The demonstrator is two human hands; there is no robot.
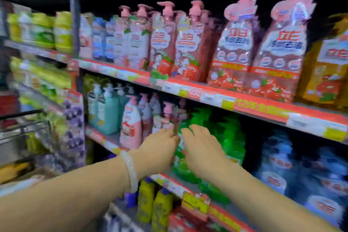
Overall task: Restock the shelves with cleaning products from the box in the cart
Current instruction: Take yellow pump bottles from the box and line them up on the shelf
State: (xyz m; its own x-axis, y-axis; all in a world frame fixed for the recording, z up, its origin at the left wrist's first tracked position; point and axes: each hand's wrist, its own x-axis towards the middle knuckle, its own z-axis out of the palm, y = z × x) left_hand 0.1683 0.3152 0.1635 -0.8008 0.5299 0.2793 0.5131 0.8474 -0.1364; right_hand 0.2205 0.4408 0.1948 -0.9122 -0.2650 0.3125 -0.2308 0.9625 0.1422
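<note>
While upright, the green bottle sits between both hands

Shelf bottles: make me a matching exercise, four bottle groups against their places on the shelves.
Things:
1. pink-pump bottles
2. green bottles
3. blue bottles
4. yellow bottles

Places:
A. lowest shelf in view, under the left wrist
B. middle shelf, right of the green ones
C. upper shelf, above the red price strip
D. middle shelf, just behind both hands

Pairs: 1-C, 2-D, 3-B, 4-A
</note>
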